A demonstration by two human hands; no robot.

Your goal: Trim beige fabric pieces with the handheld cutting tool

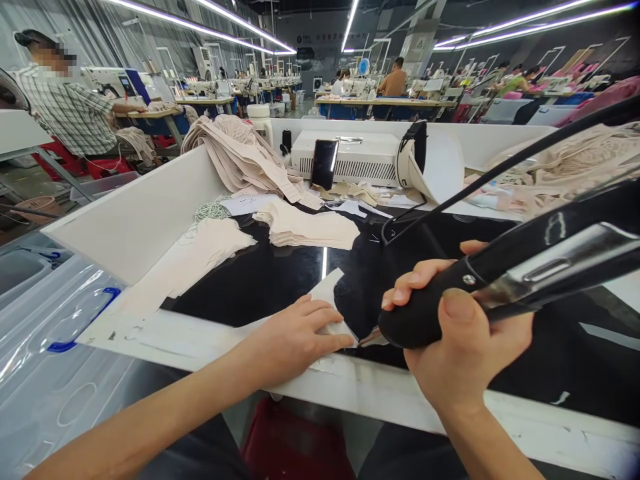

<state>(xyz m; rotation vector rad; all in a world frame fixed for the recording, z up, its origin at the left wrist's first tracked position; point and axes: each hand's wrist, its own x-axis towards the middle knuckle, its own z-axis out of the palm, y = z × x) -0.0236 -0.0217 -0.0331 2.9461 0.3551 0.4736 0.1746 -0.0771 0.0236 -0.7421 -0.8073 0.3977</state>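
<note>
My left hand lies with its fingers stretched over a small white cut piece, pressing it on the black work surface near the front edge. My right hand is wrapped round a black corded hand tool with a silver lever along its side. Its flat metal tip is down at the piece's right corner, close to my left fingertips; whether it touches is unclear. Beyond my hands lie a stack of cream fabric pieces and a spread pile of similar cream pieces.
At the back stand a white vented box, a phone and a white bottle. Beige fabric strips heap at back left. The tool's black cable crosses the right side. A person sits at far left.
</note>
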